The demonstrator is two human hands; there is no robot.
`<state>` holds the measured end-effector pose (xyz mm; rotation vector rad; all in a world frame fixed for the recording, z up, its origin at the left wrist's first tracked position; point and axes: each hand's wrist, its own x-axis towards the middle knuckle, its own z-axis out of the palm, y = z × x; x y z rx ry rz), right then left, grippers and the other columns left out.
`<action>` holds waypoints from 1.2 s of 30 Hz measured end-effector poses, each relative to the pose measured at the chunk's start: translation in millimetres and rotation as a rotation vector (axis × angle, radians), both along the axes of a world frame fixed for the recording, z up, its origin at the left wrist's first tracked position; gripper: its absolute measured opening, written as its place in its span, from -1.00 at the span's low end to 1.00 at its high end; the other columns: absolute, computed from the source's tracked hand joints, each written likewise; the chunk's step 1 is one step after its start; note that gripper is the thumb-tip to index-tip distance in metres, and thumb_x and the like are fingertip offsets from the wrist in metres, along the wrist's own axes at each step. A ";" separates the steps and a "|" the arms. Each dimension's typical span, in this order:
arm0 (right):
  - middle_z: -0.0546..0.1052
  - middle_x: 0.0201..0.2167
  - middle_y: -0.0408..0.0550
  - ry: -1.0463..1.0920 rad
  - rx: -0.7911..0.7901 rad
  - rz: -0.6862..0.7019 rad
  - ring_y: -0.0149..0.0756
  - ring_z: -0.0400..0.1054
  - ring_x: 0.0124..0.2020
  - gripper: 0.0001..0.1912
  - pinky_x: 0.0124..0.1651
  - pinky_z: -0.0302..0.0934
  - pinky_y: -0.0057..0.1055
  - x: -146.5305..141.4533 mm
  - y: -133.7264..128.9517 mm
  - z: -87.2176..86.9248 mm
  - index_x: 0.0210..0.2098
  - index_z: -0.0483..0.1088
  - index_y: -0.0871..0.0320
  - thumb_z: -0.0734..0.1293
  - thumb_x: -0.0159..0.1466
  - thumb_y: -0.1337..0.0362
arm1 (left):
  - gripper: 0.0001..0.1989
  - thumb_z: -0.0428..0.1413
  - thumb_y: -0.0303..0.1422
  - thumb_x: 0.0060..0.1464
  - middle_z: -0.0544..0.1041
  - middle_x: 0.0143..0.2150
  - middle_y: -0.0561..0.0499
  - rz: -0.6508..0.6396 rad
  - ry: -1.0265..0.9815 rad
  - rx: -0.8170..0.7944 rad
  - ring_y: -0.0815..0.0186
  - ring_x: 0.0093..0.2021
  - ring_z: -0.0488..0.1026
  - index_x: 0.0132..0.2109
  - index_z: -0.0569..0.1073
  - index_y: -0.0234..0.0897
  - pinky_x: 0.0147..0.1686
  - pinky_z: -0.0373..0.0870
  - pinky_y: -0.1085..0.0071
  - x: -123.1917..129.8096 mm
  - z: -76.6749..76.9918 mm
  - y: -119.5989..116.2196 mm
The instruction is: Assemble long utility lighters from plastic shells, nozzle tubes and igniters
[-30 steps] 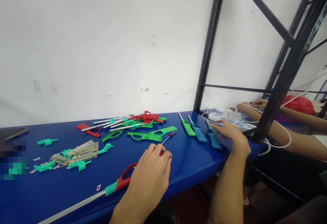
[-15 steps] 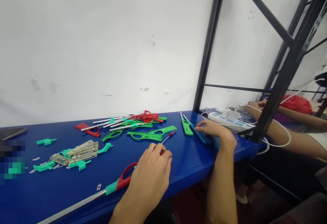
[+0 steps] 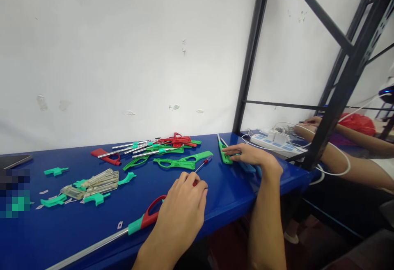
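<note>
My left hand [image 3: 181,204] is closed around the handle of a long-necked red gas lighter [image 3: 150,217]. The lighter has a teal collar and a metal tube that points to the lower left. My right hand [image 3: 250,155] is at the right, its fingers stretched out over the handle of a green gas lighter [image 3: 226,157] and seeming to touch it. Partly under that palm lie blue lighters [image 3: 248,168]. A small screwdriver [image 3: 207,161] lies just beyond my left fingers, and an open green lighter shell [image 3: 182,162] rests beside it.
Red and green lighter shells [image 3: 175,140] with metal tubes are heaped near the wall. Clear fuel tanks [image 3: 101,181] and teal triggers [image 3: 97,198] lie at the left. A black rack post [image 3: 254,56] and a power strip [image 3: 273,145] stand right, near another person's arms [image 3: 341,161].
My right hand has moved left from the blue lighters onto the green lighter. My left hand keeps its hold on the red lighter.
</note>
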<state>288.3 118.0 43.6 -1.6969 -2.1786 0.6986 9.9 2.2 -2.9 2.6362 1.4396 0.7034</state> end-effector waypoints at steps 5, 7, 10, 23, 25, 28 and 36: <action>0.55 0.09 0.02 -0.027 0.052 -0.068 -0.12 0.50 0.03 -0.69 0.14 0.40 -0.04 -1.4 -12.5 10.5 0.12 0.48 0.12 0.36 0.47 0.11 | -0.65 -0.12 -0.44 0.45 0.52 0.02 -0.08 0.001 -0.003 0.001 0.10 0.03 0.41 -0.01 0.57 -0.22 0.07 0.46 0.03 -0.2 0.4 0.3; 0.53 0.13 0.05 -0.046 0.079 -0.098 -0.11 0.48 0.05 -0.67 0.15 0.39 -0.03 -4.9 -10.4 10.8 0.15 0.46 0.10 0.34 0.48 0.11 | -0.66 -0.12 -0.44 0.44 0.52 0.02 -0.09 0.002 -0.003 -0.002 0.09 0.03 0.42 -0.01 0.57 -0.22 0.07 0.46 0.04 -0.2 1.0 0.7; 0.49 0.19 0.06 -0.069 0.071 -0.090 -0.08 0.45 0.11 -0.68 0.16 0.38 -0.02 -12.7 -3.3 7.8 0.14 0.47 0.10 0.36 0.47 0.14 | -0.65 -0.12 -0.45 0.44 0.53 0.02 -0.09 0.003 -0.001 -0.005 0.10 0.04 0.42 -0.01 0.58 -0.22 0.07 0.46 0.04 -0.4 1.8 0.6; 0.53 0.11 0.04 -0.112 -0.029 -0.099 -0.15 0.49 0.00 -0.68 0.06 0.45 -0.09 -21.7 -2.4 10.8 0.15 0.45 0.11 0.35 0.47 0.14 | -0.65 -0.12 -0.44 0.44 0.52 0.02 -0.09 0.002 0.003 0.006 0.09 0.03 0.41 -0.01 0.57 -0.22 0.07 0.46 0.03 0.8 -0.4 1.2; 0.53 0.09 0.04 -0.113 -0.071 -0.091 -0.16 0.50 -0.03 -0.67 0.03 0.46 -0.11 -23.7 -0.4 8.9 0.16 0.44 0.12 0.37 0.46 0.15 | -0.65 -0.12 -0.44 0.44 0.52 0.01 -0.10 0.001 0.001 0.013 0.08 0.03 0.41 0.00 0.58 -0.23 0.06 0.46 0.02 0.9 -0.2 1.7; 0.54 0.06 0.04 -0.107 -0.129 -0.090 -0.19 0.51 -0.08 -0.66 -0.04 0.48 -0.15 -25.8 2.1 5.7 0.16 0.43 0.14 0.37 0.46 0.14 | -0.64 -0.13 -0.44 0.44 0.53 0.01 -0.10 0.004 0.001 0.020 0.08 0.03 0.41 -0.01 0.58 -0.23 0.06 0.46 0.02 1.2 -0.2 1.6; 0.56 0.02 0.03 -0.118 -0.184 -0.128 -0.21 0.51 -0.10 -0.69 -0.05 0.48 -0.16 -24.8 4.1 3.4 0.09 0.46 0.16 0.35 0.47 0.10 | -0.65 -0.12 -0.44 0.44 0.53 0.00 -0.09 0.008 0.009 0.039 0.08 0.02 0.43 -0.03 0.58 -0.20 0.04 0.47 0.05 0.5 -1.9 0.7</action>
